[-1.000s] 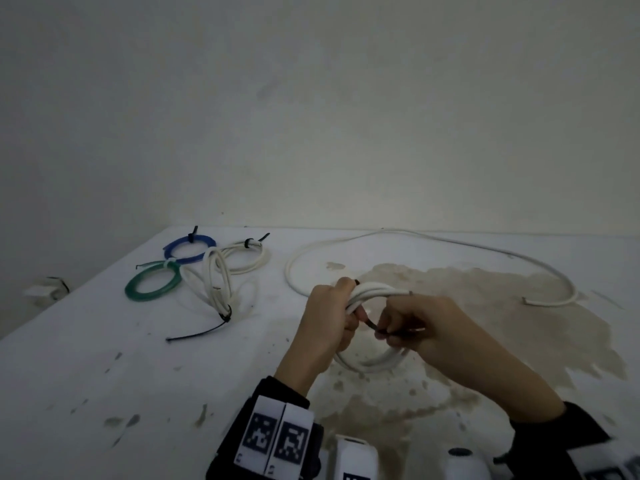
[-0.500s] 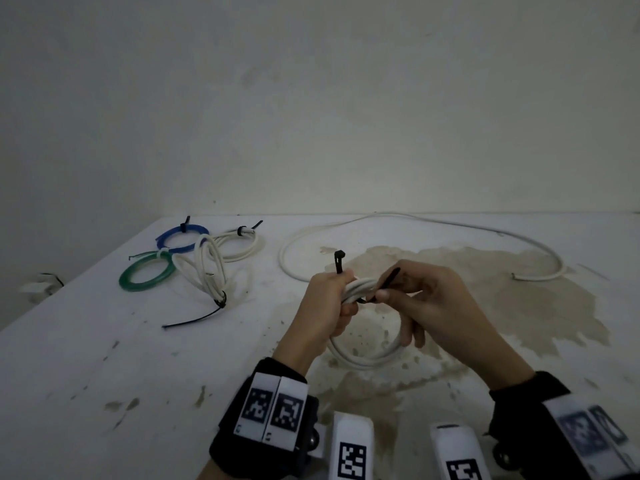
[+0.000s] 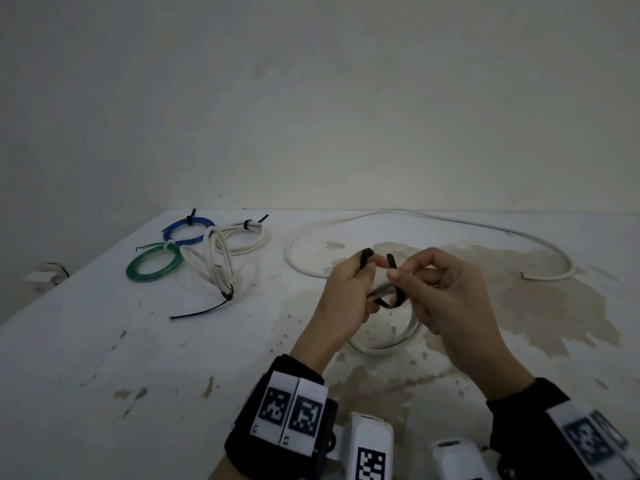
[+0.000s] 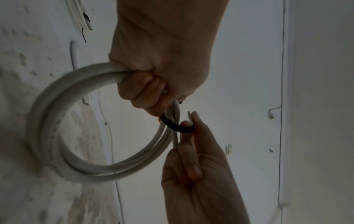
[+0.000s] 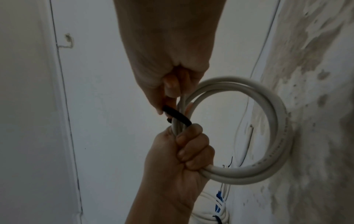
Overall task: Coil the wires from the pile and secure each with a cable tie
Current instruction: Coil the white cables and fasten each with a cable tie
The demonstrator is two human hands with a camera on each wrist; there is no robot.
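Near the table's (image 3: 104, 358) far-left corner lie tied green (image 3: 154, 266), blue (image 3: 188, 230) and white coils (image 3: 221, 261). Mid-table, the left hand (image 3: 346, 292) grips the white wire coil (image 3: 384, 344); the right hand (image 3: 446, 299) pinches the black cable tie (image 3: 398, 296) looped under it. A loose white wire (image 3: 450, 220) curves along the far edge.

No words or numbers can be read; faint print runs along the white coil (image 5: 275, 159) in the hands, too blurred to make out.
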